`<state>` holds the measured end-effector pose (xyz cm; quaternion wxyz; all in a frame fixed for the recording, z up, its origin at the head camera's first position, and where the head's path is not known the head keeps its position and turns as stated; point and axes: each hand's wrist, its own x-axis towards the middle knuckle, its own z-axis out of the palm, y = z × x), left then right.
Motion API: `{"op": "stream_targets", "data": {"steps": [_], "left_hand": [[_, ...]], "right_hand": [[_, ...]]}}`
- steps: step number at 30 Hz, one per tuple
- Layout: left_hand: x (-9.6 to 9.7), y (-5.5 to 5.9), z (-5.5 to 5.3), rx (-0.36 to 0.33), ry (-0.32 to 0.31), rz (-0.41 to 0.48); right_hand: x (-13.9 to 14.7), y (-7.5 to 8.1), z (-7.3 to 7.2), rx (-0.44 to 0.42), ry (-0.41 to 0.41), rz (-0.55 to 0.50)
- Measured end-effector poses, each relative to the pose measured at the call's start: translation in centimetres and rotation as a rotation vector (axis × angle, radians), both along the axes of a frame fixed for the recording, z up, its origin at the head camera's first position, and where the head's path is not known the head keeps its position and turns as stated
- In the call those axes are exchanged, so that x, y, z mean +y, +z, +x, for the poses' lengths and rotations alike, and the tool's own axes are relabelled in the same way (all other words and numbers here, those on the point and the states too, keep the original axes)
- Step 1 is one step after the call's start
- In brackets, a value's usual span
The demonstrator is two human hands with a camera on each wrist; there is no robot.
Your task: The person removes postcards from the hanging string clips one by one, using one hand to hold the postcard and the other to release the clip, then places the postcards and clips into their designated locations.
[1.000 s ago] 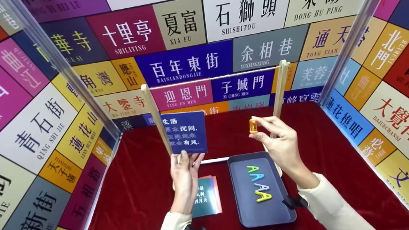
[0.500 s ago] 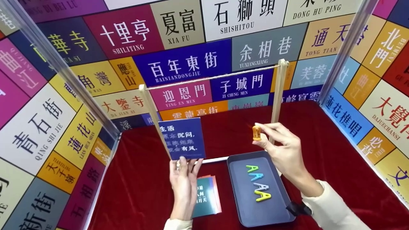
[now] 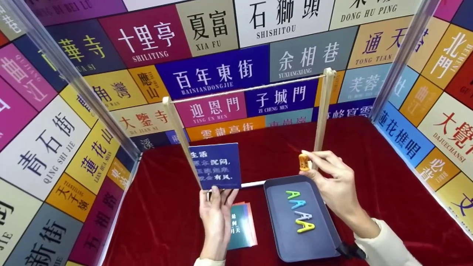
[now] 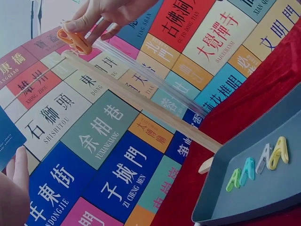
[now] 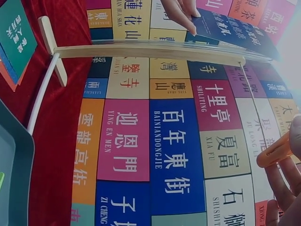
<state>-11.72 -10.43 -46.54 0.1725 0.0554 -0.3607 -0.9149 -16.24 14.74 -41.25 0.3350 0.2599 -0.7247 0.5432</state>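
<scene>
In the head view my left hand [image 3: 216,218] holds a dark blue square card [image 3: 215,166] by its bottom edge, thumb in front. White Chinese text covers the card, which stands upright. To the right, thumb and fingertips of my right hand [image 3: 336,184] pinch an orange clothespin [image 3: 303,162] above the tray's far end. That clothespin [image 4: 75,41] also shows in the left wrist view. Card and clothespin are apart. Behind both hands a thin rope [image 3: 247,88] runs between two wooden posts, and neither hand touches it in the head view.
A dark grey tray [image 3: 286,247] holds several A-shaped clothespins, among them a yellow one [image 3: 305,226]. Left of it lies a stack of cards [image 3: 242,225], a green one on top. Wooden posts [image 3: 322,111] rise from the red cloth [image 3: 159,218]; walls with printed signs surround it.
Both hands have come down, the right one also a little to the right. Card and clothespin have moved with them, held throughout.
</scene>
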Motion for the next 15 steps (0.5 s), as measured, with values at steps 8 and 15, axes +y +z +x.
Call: {"op": "stream_targets", "data": {"steps": [8, 15], "left_hand": [[0.2, -0.6, 0.3, 0.012, 0.002, -0.025], [0.3, -1.4, 0.8, 0.024, -0.001, -0.036]], "right_hand": [[0.0, -1.1, 0.2, 0.069, 0.015, -0.014], [-0.3, -2.2, 0.8, 0.106, 0.014, -0.02]]}}
